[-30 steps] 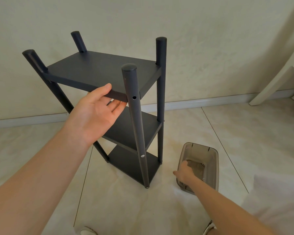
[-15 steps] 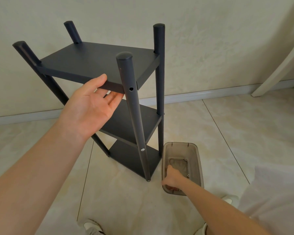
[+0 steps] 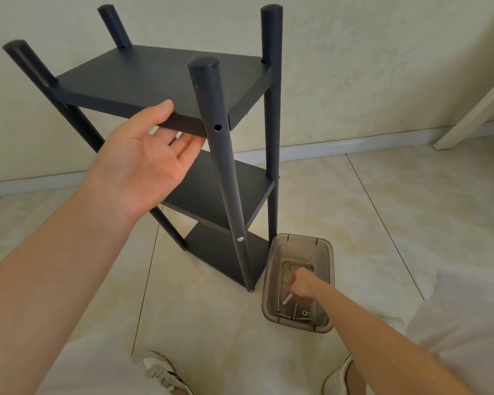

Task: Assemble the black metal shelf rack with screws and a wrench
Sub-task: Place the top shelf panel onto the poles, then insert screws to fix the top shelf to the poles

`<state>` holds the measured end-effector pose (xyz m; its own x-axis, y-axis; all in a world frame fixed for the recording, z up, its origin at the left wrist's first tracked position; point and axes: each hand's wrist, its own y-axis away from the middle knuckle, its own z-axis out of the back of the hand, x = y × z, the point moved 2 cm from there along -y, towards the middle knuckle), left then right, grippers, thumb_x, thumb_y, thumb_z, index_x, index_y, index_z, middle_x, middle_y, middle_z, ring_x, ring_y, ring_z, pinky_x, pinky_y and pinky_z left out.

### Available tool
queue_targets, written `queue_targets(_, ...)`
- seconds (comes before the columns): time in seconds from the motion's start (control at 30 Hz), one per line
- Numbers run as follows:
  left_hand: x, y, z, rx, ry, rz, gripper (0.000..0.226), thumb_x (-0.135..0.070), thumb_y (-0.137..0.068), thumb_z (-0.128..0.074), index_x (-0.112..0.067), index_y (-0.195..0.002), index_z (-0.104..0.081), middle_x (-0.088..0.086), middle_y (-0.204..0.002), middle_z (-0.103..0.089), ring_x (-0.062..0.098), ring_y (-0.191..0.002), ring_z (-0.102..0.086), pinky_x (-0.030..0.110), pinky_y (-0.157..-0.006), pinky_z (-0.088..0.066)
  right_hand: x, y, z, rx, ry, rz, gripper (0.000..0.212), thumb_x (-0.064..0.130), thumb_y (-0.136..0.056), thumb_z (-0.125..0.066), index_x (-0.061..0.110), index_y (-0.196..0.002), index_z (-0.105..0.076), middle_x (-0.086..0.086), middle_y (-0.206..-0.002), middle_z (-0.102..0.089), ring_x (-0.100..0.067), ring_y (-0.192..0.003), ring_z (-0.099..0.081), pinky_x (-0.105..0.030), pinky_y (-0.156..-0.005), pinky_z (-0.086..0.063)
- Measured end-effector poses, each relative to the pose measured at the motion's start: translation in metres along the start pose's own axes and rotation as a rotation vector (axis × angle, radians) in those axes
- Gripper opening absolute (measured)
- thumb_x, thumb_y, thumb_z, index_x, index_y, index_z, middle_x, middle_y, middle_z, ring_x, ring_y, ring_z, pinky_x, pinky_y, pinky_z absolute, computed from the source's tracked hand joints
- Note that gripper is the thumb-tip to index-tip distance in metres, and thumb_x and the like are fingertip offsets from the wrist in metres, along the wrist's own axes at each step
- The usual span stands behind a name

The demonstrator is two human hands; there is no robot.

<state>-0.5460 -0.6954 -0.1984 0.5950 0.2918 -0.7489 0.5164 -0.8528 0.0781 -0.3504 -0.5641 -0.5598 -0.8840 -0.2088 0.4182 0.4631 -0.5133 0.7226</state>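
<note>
One black rack (image 3: 226, 192), 3 shelves on 4 posts, stood upright on the tiled floor (image 3: 411, 209) by the wall (image 3: 382, 52). L hand (image 3: 146, 163) clasped the top shelf (image 3: 154, 78) at its front edge, thumb over, fingers under. R hand (image 3: 301, 286) was inside 1 brown plastic tray (image 3: 330, 252) just right of the rack, fingers curled round 1 screw (image 3: 286, 299).

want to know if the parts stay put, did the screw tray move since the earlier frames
Yes. The tray slid left, away from the floor tile joint, and now sits close beside the foot of the rack's front leg.
</note>
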Motion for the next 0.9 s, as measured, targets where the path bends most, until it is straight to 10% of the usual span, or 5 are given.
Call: queue_targets(0.9, 0.000, 0.004, -0.003, 0.019, -0.037, -0.006, 0.009, -0.010, -0.096, -0.056, -0.010, -0.104, -0.054, 0.009, -0.115, -0.073, 0.027, -0.114, -0.068, 0.037, -0.086, -0.059, -0.003, -0.043, -0.077, 0.226, 0.566, 0.185, 0.033, -0.004, -0.091, -0.054, 0.000, -0.123, -0.061, -0.019, -0.124, -0.062, -0.034, -0.110, -0.062, -0.036, -0.093, -0.049)
